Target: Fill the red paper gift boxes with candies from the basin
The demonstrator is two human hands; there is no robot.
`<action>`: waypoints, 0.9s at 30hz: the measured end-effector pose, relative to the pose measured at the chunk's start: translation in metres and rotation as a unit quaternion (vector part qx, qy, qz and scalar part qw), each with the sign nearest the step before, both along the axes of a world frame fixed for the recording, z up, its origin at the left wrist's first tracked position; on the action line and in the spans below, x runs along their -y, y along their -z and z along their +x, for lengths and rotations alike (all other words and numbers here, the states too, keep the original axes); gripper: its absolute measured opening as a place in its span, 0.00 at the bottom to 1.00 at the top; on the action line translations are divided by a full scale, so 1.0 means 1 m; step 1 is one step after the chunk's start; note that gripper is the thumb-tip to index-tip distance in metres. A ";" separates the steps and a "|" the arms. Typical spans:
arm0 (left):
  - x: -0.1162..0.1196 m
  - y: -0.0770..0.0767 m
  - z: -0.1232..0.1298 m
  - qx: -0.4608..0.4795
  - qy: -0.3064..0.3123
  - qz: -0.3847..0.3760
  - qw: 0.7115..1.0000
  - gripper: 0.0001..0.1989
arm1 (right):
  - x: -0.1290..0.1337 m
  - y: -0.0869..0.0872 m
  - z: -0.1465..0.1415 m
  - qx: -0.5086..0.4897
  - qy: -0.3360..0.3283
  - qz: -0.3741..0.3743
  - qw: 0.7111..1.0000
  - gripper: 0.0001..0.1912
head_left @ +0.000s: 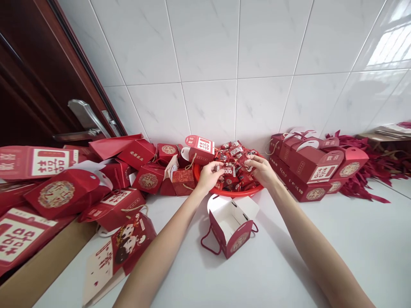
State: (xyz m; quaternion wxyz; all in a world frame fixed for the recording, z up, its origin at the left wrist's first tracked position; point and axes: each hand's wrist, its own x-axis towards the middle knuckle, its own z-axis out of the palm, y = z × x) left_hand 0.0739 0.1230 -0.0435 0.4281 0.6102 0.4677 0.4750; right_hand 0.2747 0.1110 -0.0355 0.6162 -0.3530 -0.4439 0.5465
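A red plastic basin [236, 194] full of red wrapped candies [236, 150] stands against the wall. Over its left side, my left hand [208, 176] pinches what looks like a wrapped candy between thumb and fingers. My right hand [262, 172] reaches in from the other side, its fingertips closed on a red candy wrapper [246, 161]. Nearer to me, between my forearms, sits an open red gift box [233, 239] with a white inside, raised flaps and dark red cord handles. No candies show in the visible part of its inside.
Many red gift boxes [56, 194] pile up on the left, with a printed red and cream bag [128, 244] before them. Stacked boxes [308, 169] and dark red ribbons [356, 179] lie right. Behind are a tiled wall [208, 42] and a door handle [88, 117].
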 end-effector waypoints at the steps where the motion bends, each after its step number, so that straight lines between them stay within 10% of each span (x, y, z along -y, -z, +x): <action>1: -0.001 0.000 0.003 -0.002 -0.001 0.005 1.000 0.12 | 0.001 -0.001 -0.001 0.013 -0.007 0.005 1.000 0.20; 9: -0.006 -0.004 0.021 0.095 0.106 0.003 0.990 0.22 | 0.003 0.000 -0.002 0.022 -0.005 0.024 0.999 0.23; 13: -0.003 -0.001 0.020 -0.081 0.122 0.064 0.987 0.18 | -0.002 0.004 0.000 -0.015 0.093 0.030 0.995 0.23; 19: 0.007 -0.014 0.038 -0.412 0.167 0.140 0.885 0.29 | -0.005 0.008 0.002 -0.022 0.118 0.029 0.992 0.22; 27: 0.004 -0.015 0.048 -0.489 0.164 0.133 0.847 0.30 | -0.007 0.008 0.002 -0.037 0.144 0.032 0.988 0.21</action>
